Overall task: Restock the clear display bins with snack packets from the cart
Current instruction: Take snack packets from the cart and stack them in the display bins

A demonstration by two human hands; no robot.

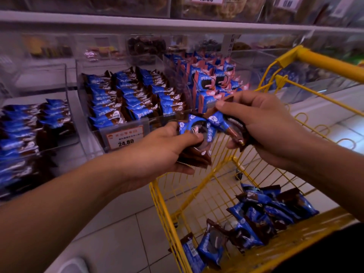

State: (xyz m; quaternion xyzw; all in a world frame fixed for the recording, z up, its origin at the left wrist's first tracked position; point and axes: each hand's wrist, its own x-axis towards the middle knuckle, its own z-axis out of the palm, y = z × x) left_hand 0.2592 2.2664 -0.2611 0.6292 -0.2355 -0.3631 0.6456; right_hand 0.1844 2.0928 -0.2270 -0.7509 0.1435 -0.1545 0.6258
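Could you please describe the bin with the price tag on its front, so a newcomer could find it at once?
Start at the yellow cart and look left to the row of clear bins on the shelf. The middle bin holds neat rows of blue-and-brown packets. Only it carries an orange-bordered price tag reading 24.80.

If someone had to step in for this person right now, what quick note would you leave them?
Left hand: grips a small stack of blue-and-brown snack packets.
Right hand: holds more of the same packets, pinched at the top by thumb and forefinger. Both hands are above the near corner of the yellow cart.
Done: the middle clear bin, behind the 24.80 price tag, already holds tidy rows of matching packets.
Left: place what is in hand, probably in that bin, then move the loose packets in the cart basket. About a dozen seem to remain; some are partly hidden.
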